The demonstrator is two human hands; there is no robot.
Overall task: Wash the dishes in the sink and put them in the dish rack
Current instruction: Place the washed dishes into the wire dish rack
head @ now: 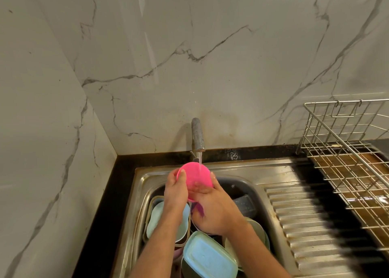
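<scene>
The left hand (175, 190) and right hand (212, 209) both grip the round pink plastic bowl (194, 177) under the running metal tap (197, 135).

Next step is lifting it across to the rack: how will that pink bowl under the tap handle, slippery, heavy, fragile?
Probably slippery: water from the tap is running over the pink bowl, and both the left hand and right hand are on it. It looks like thin plastic, so likely light and unlikely to break. Being round, it could roll in the wire rack if set on edge.
</scene>
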